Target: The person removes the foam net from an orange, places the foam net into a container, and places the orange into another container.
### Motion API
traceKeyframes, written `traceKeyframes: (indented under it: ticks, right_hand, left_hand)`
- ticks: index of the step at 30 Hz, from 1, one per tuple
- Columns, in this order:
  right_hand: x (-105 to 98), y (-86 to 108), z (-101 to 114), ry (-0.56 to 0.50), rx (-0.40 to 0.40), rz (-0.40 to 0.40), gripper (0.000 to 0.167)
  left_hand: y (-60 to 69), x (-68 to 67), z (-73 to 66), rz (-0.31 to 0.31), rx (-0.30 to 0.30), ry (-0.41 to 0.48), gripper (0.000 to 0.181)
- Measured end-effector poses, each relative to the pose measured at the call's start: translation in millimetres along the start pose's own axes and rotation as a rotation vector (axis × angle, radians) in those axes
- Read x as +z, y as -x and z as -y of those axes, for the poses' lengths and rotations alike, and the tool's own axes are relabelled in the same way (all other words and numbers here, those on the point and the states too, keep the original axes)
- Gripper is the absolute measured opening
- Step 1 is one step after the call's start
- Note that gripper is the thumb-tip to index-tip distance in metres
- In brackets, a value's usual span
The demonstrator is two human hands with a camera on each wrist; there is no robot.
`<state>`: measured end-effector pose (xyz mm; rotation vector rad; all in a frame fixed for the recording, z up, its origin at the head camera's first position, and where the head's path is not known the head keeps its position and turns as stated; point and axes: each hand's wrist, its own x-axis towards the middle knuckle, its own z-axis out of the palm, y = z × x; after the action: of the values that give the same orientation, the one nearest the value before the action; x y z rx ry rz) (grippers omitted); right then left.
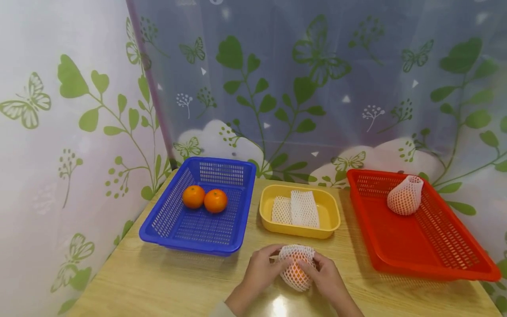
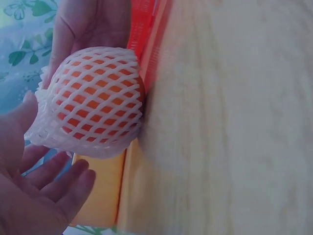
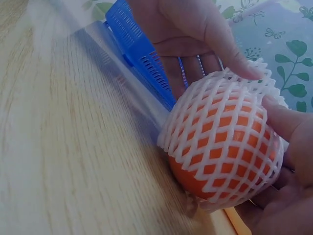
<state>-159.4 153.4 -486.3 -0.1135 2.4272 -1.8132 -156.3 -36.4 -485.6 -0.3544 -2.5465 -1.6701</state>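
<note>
Wooden table (image 1: 174, 281): netted orange (image 1: 298, 274) before yellow tray (image 1: 295, 230).
Left hand (image 1: 259, 269) and right hand (image 1: 329, 280) hold the netted orange between thumbs and fingers; blue basket (image 1: 190, 245) at left, two bare oranges (image 1: 215, 201); red basket (image 1: 400, 246) at right, one netted fruit (image 1: 404, 198).

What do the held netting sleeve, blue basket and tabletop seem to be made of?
Netting sleeve: probably soft, matte plastic foam; thick strands curve around the fruit. Blue basket: likely moulded plastic, smooth, slight sheen, slotted. Tabletop: wood or wood-look laminate; pale grain, glossy glare.
</note>
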Motion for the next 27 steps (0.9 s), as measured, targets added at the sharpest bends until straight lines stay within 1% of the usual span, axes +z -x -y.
traceKeyframes:
  ticks: [1,3,6,8,11,15,18,21,25,27]
  right_hand:
    - [-0.1,0.7,0.0,-0.006,-0.002,-0.006,0.031]
    - [-0.1,2.1,0.8,-0.024,-0.012,-0.019,0.029]
    - [0.6,3.6,1.5,-0.049,-0.017,-0.046,0.026]
    - [1.5,4.4,2.5,-0.059,-0.026,-0.070,0.026]
    - [1.9,4.8,1.8,-0.059,-0.019,-0.098,0.025]
    - [0.7,4.2,1.1,-0.038,-0.027,-0.131,0.021]
    - [0.5,4.0,0.6,-0.039,-0.052,-0.118,0.018]
    - [1.8,5.2,0.6,-0.071,-0.052,-0.073,0.018]
    - [4.0,6.5,0.8,-0.087,-0.046,-0.052,0.024]
    - [5.1,6.2,0.7,-0.083,-0.059,-0.046,0.030]
  left_hand:
    - [-0.1,-0.3,-0.7,0.022,-0.007,0.017,0.048]
    - [-0.2,-0.6,-1.7,0.069,-0.017,0.024,0.054]
    - [0.4,0.6,-1.9,0.127,-0.025,0.034,0.058]
    - [1.1,1.9,-1.5,0.152,-0.028,0.030,0.059]
    - [1.5,3.6,-0.9,0.161,-0.036,0.019,0.061]
    - [1.8,3.5,0.4,0.159,-0.005,0.000,0.059]
    - [2.9,2.6,1.4,0.162,0.015,-0.006,0.054]
    - [4.8,0.2,2.7,0.171,0.026,0.000,0.054]
    - [5.7,-2.7,3.7,0.181,0.065,0.010,0.055]
    - [5.7,-3.9,3.5,0.175,0.069,0.014,0.052]
